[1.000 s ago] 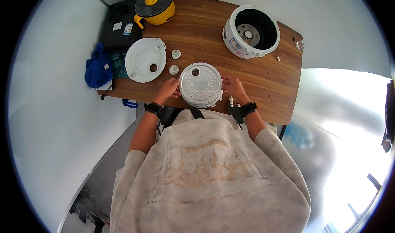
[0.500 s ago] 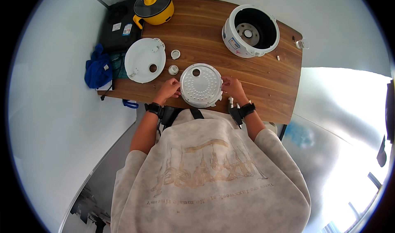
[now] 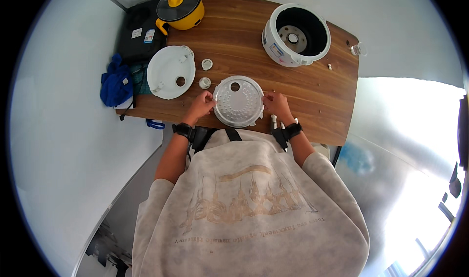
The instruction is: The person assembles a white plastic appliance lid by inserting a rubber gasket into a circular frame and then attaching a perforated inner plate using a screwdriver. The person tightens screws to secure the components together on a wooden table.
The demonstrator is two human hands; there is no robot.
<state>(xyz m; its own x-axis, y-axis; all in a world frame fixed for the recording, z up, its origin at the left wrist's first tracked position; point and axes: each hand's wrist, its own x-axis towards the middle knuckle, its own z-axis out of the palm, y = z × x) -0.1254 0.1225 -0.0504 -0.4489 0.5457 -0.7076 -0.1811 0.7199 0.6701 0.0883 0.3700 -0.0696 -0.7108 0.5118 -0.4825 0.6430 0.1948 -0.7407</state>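
Left hand (image 3: 201, 106) and right hand (image 3: 276, 103) grasp opposite sides of a metal disc (image 3: 238, 106) near the front edge of the table (image 3: 338, 115); room opens between disc and cooker (image 3: 287, 59), while two small parts (image 3: 204, 83) and a white lid (image 3: 166, 71) crowd the left, a yellow pot (image 3: 188, 20) beyond

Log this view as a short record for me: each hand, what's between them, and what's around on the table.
Left hand: fingers at the plate's left edge; grip unclear
Right hand: fingers at the plate's right edge; grip unclear
Between hands: dimpled round metal plate, one round hole near its far edge
Left of plate: white round cooker lid with a round hole
Between lid and plate: two small round whitish parts
Far right: white rice cooker body, open
Far left: yellow pot, lid on
Surface: brown wooden table
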